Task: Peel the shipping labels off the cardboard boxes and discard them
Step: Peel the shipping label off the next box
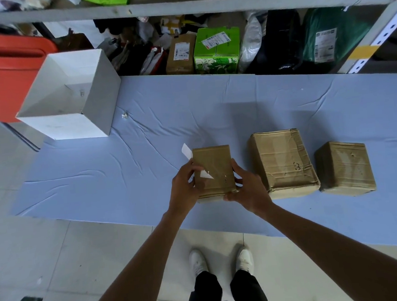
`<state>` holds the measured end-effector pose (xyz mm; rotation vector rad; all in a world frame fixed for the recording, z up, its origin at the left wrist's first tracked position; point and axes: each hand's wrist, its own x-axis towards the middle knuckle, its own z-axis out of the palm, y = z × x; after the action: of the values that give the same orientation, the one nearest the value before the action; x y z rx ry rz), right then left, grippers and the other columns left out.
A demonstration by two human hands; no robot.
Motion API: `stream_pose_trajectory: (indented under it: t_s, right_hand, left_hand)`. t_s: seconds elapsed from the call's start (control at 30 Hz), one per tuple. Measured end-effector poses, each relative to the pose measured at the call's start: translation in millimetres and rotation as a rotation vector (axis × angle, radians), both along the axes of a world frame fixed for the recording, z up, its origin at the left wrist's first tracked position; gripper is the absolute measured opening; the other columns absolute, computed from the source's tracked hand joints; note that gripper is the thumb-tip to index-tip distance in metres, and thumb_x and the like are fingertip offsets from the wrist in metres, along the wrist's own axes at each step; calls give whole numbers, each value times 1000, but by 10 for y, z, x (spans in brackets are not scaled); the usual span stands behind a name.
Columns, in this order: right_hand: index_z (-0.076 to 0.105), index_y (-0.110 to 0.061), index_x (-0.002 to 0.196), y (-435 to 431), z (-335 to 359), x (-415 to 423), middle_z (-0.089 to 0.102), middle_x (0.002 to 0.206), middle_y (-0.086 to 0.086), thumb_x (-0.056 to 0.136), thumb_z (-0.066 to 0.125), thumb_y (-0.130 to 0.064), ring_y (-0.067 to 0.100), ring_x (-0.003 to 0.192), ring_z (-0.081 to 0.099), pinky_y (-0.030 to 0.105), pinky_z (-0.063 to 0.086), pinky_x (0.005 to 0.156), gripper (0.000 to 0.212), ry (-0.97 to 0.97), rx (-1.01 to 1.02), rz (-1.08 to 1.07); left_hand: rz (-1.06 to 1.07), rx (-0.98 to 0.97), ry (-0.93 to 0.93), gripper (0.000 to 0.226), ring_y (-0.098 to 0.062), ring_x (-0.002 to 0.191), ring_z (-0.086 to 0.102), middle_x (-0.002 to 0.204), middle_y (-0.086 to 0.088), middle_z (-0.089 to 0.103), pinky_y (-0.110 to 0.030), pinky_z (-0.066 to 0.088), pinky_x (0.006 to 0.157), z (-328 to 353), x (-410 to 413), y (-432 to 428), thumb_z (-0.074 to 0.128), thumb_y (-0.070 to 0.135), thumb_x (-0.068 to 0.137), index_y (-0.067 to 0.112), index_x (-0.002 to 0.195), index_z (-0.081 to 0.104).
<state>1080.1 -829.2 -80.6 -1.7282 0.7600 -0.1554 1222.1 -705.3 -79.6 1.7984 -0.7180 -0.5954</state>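
Note:
A small brown cardboard box (214, 163) is lifted above the blue cloth (127, 160). My right hand (245, 187) grips its right side and lower corner. My left hand (186, 187) is at the box's left edge and pinches a white strip of peeled label (187, 151) that sticks up past its fingers. A small white scrap of label (206, 174) still clings to the top face of the box. Two more brown boxes, a larger one (282, 162) and a smaller one (345, 167), lie on the cloth to the right; their tops show no label.
An open white box (70, 98) stands at the cloth's far left corner, next to a red bin (3, 70). A metal shelf (181, 6) runs along the back, with labelled parcels such as a green carton (217, 51) beneath it. My white shoes (221, 260) are on the tiled floor.

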Motion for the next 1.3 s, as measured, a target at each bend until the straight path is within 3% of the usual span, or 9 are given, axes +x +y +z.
stream_pose_trajectory:
  t_s: [0.2,0.43,0.6,0.7,0.87,0.97,1.1,1.3]
  right_hand:
    - [28,-24,148,-6,-21,-5,67,110,2,63,86,-5,5,89,65,7,50,67,105,11,-45,7]
    - [28,-26,148,-3,-11,2,66,113,1,63,85,-4,15,98,66,13,53,72,105,-1,-44,16]
    - [28,-24,148,-3,-20,-10,66,113,2,65,84,-4,16,101,66,14,54,74,103,1,-47,17]
    - [28,-24,148,3,-3,-3,65,114,0,66,84,-6,13,101,65,12,53,73,101,4,-55,20]
    - [28,-23,148,7,4,-3,64,116,0,67,84,-8,9,96,63,8,51,70,99,16,-67,25]
    - [29,-26,147,11,18,-3,63,115,-1,66,84,-5,7,94,62,9,51,69,100,12,-54,18]
    - [33,-37,137,13,30,-4,64,112,0,66,83,-2,10,94,64,11,52,70,94,0,-38,6]
    - [29,-35,140,22,43,-6,62,113,-4,67,83,-5,5,95,60,4,48,70,96,2,-70,25]
  left_hand:
    - [-11,72,6,31,-13,104,62,113,4,64,-29,54,88,-26,77,-35,69,-3,73,18,96,62]
    - [-65,134,-14,38,-18,101,60,107,-5,61,-29,51,91,57,155,-87,74,4,62,29,84,58]
    - [-128,280,-94,24,-18,104,54,114,-7,51,-14,41,81,95,186,-166,76,2,70,16,77,59]
    - [-65,250,-62,28,-19,103,56,111,-9,54,-2,40,74,71,157,-139,76,1,68,14,84,56]
    - [-7,170,44,28,-14,111,55,118,-4,58,-4,47,73,58,92,-91,71,7,78,18,98,54]
    - [26,126,-10,11,-14,108,59,113,-2,61,-6,47,80,82,96,-92,62,12,89,18,97,59]
    - [11,145,-159,6,-13,99,61,104,-5,65,-26,52,91,61,107,-114,58,10,91,14,93,62]
    - [-17,191,-275,4,-12,93,61,98,-3,65,-28,52,86,84,115,-159,59,12,89,13,89,64]
